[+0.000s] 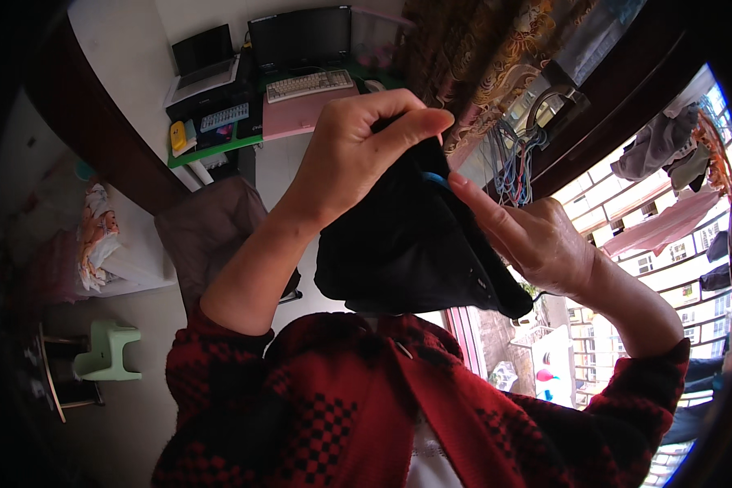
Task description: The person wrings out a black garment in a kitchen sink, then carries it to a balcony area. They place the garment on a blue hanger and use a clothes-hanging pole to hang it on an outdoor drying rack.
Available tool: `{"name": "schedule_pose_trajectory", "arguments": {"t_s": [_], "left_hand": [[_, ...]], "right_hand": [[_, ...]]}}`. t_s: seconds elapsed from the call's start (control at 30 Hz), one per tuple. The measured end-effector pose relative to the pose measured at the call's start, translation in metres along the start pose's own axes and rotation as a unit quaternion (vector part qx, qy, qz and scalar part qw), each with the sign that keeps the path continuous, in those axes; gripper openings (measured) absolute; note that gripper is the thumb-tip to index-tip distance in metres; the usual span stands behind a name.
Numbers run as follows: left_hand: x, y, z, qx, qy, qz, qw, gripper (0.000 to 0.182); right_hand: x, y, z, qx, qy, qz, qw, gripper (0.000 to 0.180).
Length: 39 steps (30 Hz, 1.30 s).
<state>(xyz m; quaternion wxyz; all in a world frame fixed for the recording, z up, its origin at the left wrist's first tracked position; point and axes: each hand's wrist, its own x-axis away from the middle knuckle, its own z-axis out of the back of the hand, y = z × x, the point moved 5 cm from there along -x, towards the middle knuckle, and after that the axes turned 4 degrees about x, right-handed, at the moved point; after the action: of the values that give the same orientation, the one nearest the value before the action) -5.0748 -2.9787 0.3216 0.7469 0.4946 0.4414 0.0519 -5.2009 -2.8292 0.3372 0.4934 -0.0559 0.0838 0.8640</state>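
Observation:
A black cloth garment (396, 256) hangs in front of my chest, its upper part bunched to a narrow point. My left hand (366, 143) grips that top end, thumb lying across it and fingers curled over. Along the garment's right edge is my right hand (534, 241), its index fingertip touching a narrow blue strip (436, 179) that shows at the cloth's edge. The right thumb is hidden, and the other right fingers fold at the cloth's edge. Whether the blue strip is part of a hanger I cannot tell.
Behind the garment stands a desk with a monitor (300, 38), a laptop (204, 58) and a keyboard (310, 85). Several wire hangers (515, 161) dangle from a door handle (552, 100) at right. A brown covered chair (210, 226) and a green plastic stool (108, 351) are at left.

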Motion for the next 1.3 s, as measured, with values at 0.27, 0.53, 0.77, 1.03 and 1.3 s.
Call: {"name": "schedule_pose_trajectory", "arguments": {"t_s": [0.27,0.53,0.77,1.03,1.3], "left_hand": [[-0.002,-0.011,-0.017,0.039,-0.009,-0.046,0.998,0.027],[-0.009,-0.015,-0.012,0.026,-0.045,-0.016,0.999,0.032],[-0.036,-0.023,-0.038,0.099,-0.262,0.015,0.960,0.030],[-0.047,-0.006,0.031,-0.107,-0.009,-0.053,0.993,0.035],[0.049,-0.010,0.037,-0.217,0.039,-0.076,0.972,0.052]], "right_hand": [[0.000,0.002,-0.020,0.038,-0.116,-0.019,0.992,0.067],[-0.025,0.004,-0.012,-0.031,-0.220,-0.016,0.975,0.039],[-0.040,0.007,-0.034,-0.358,-0.091,-0.185,0.911,0.012],[-0.024,0.014,-0.026,-0.542,0.139,-0.310,0.769,0.025],[-0.027,0.031,-0.015,-0.495,0.168,-0.299,0.798,0.023]]}}
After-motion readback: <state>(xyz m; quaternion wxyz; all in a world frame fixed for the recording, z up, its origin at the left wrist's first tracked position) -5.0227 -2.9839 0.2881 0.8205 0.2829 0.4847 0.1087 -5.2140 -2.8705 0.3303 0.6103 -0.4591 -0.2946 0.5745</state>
